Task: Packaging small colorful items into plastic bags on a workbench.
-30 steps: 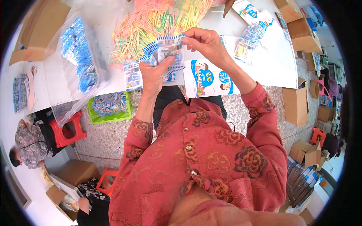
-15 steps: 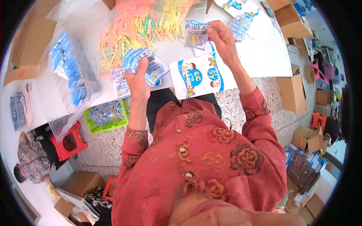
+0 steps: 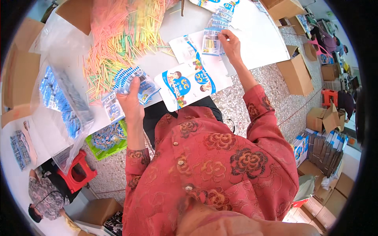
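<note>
My left hand (image 3: 132,102) is closed around a fanned bunch of clear packets with blue-and-white striped edges (image 3: 136,84), its thumb pressed on top. Another such packet (image 3: 113,108) lies at the table edge under that hand. My right hand (image 3: 232,44) pinches the edge of a single small packet (image 3: 212,42) that has yellowish sticks inside. This packet is at the near end of an overlapping row of packets (image 3: 223,17); I cannot tell whether it rests on them. Between my hands lie flat white-and-blue printed cartons (image 3: 184,84), overlapping, one jutting past the table edge.
Loose pink, yellow and green sticks (image 3: 122,43) are heaped at the back. A clear plastic bag (image 3: 84,100) of blue packets lies left. Below the table edge stand a green crate (image 3: 104,151) and a red stool (image 3: 80,173). Another person (image 3: 47,196) is at lower left; cardboard boxes (image 3: 295,72) stand right.
My right hand has carried its packet from mid-air to the near end of the packet row. My left hand still grips its bunch. The whole view has shifted and turned slightly.
</note>
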A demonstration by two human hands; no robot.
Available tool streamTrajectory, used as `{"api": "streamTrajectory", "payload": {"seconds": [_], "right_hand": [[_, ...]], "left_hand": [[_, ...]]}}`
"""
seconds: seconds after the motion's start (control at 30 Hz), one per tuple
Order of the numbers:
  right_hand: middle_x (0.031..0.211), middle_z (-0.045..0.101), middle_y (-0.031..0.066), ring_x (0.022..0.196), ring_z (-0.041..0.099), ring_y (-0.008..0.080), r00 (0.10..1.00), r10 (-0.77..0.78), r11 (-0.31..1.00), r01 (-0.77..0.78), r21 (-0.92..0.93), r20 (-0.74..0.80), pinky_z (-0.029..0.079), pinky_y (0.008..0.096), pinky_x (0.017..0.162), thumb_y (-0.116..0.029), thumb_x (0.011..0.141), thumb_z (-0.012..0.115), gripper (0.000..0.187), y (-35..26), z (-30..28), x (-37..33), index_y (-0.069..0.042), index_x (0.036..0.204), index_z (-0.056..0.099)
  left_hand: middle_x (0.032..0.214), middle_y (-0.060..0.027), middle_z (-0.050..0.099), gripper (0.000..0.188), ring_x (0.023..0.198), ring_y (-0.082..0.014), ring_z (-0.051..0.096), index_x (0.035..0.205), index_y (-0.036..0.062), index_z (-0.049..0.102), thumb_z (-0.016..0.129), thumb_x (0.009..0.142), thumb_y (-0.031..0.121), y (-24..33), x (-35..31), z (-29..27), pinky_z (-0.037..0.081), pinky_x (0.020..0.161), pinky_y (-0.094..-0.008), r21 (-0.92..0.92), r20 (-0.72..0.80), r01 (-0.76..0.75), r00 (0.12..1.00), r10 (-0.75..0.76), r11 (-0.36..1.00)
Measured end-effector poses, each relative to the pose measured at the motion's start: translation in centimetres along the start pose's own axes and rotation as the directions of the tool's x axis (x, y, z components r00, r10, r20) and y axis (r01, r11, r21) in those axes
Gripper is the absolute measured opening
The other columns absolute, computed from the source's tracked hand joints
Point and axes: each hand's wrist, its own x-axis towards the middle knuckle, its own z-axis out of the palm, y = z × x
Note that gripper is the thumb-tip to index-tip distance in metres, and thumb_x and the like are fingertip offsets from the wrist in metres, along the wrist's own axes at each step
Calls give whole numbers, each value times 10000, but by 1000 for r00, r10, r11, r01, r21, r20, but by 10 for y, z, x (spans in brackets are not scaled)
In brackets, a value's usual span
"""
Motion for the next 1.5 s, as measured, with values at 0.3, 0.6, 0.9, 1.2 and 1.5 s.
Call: {"api": "streamTrajectory", "payload": {"seconds": [0.3,0.6,0.9,1.2,1.5], "right_hand": [[921,606,33,773,556,115,966,-245,967,238,91,83,450,245,659,-150,833,603,209,-98,18,-25,-56,1019,582],[737,617,56,657,571,137,626,-480,877,322,357,615,440,261,573,-141,766,680,142,-193,55,-63,-11,802,634],[729,597,87,646,566,209,567,-628,775,516,364,533,443,295,559,-88,779,651,97,-208,62,-58,1,802,621],[792,600,81,719,584,201,581,-635,772,487,408,509,460,295,601,-34,755,655,135,-215,67,-66,-15,884,617],[953,586,78,794,592,200,570,-727,687,611,393,383,489,286,659,-43,688,716,281,-228,60,-69,-45,951,615]], "left_hand": [[902,-49,655,278,772,-122,622,1008,3,611,689,742,-22,-3,-9,4,506,718,-258,182,39,14,999,-22,983],[849,-28,662,214,726,-70,598,960,4,640,691,753,17,1,-17,14,484,681,-218,338,76,-51,997,27,940],[877,-23,652,224,754,-61,576,962,-5,633,696,748,21,21,-23,-2,471,700,-223,273,140,46,986,-87,961],[879,-10,650,260,753,-53,571,981,14,627,699,732,13,24,-24,-10,465,684,-213,358,78,17,996,-48,933],[868,-18,652,282,748,-67,587,970,22,625,713,705,-22,14,-26,-14,476,688,-219,237,-26,-1,1000,7,971]]}}
